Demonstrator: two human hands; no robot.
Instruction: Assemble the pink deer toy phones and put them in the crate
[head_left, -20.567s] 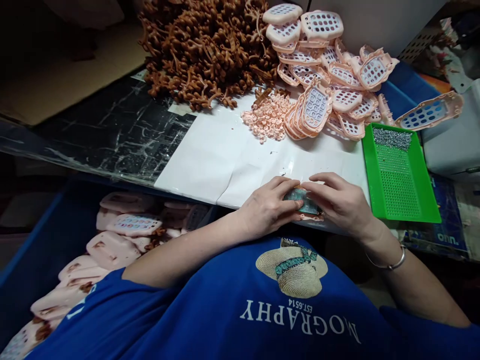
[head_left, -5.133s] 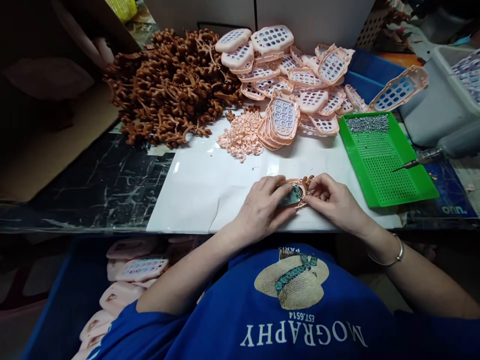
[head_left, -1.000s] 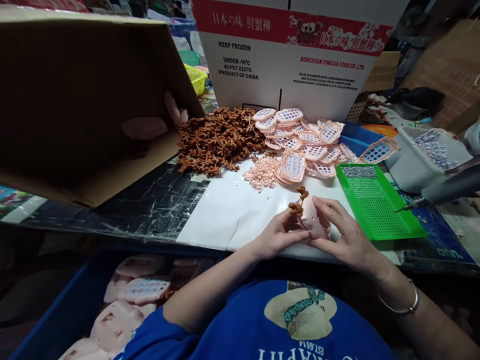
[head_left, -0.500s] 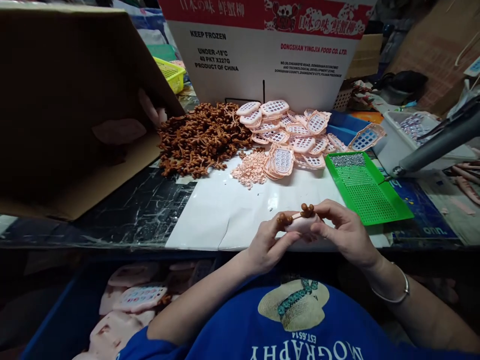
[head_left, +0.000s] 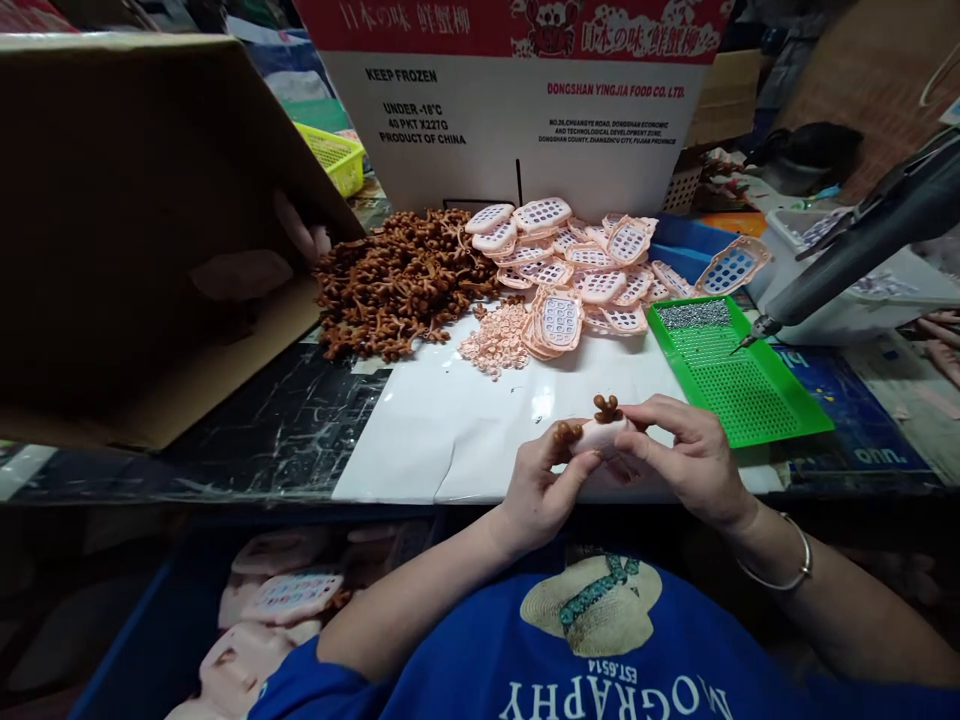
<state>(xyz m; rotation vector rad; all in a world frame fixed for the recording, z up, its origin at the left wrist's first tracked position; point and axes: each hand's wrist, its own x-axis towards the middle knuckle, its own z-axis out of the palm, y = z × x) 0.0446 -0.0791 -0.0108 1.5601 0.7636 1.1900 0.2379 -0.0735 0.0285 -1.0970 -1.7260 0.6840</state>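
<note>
Between my two hands, above the front edge of the white sheet, is a pale pink plastic part with brown knobbed pieces sticking up from it. My left hand grips its left end, thumb below and fingers beside a brown knob. My right hand pinches the right end between thumb and fingers. Beyond them lie a heap of brown knobbed pieces, small pink rings and a pile of pink perforated shells.
A green tray with small metal pieces lies at the right, under the tip of a dark powered screwdriver. An open cardboard box stands left. A blue bin with pink parts is below the table's edge.
The pink part has turned slightly in my hands, and its upright brown piece stands more clearly apart from my fingers. The screwdriver's tip has shifted left over the green tray.
</note>
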